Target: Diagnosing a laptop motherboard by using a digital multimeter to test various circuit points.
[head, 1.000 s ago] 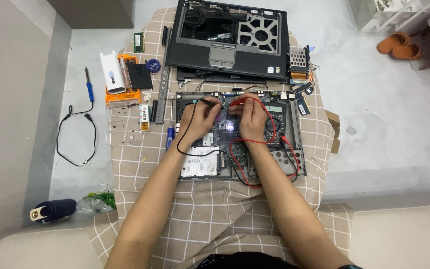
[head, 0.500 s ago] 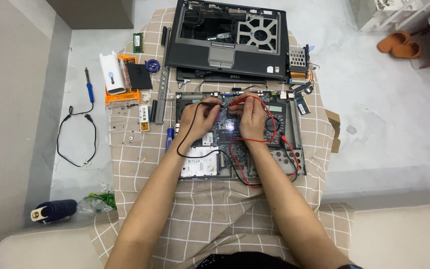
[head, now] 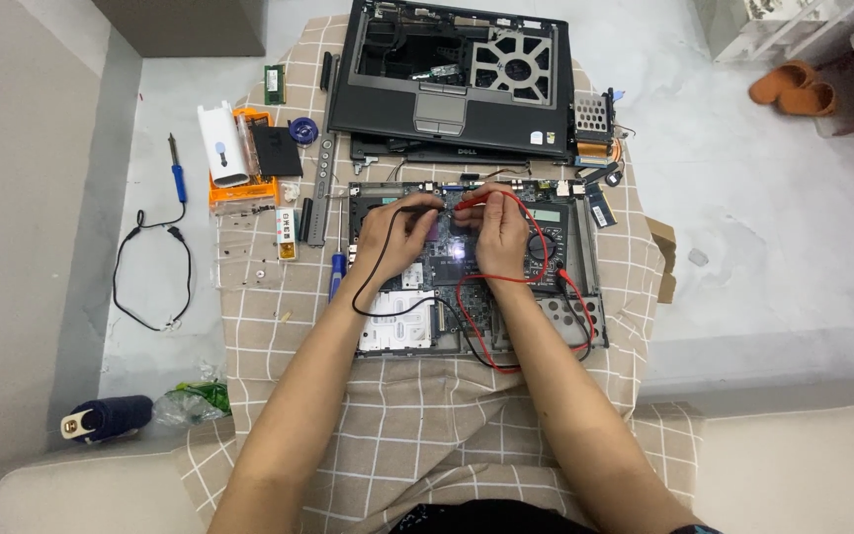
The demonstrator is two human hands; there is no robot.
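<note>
A laptop motherboard (head: 427, 267) lies in its metal frame on a checked cloth. My left hand (head: 394, 237) grips a black test probe (head: 417, 210) whose tip rests on the board. My right hand (head: 499, 235) holds a red test probe (head: 479, 197), its tip close to the black one. Red and black leads (head: 476, 326) loop over the board toward a dark multimeter (head: 553, 242) lying at its right side, partly hidden by my right hand.
An opened black laptop shell (head: 457, 79) lies beyond the board. At the left are a white block (head: 221, 143), an orange case (head: 241, 188), a blue screwdriver (head: 336, 272), a soldering iron with cable (head: 176, 178) and a dark blue torch-like tool (head: 101, 417). Orange slippers (head: 793, 87) sit at the far right.
</note>
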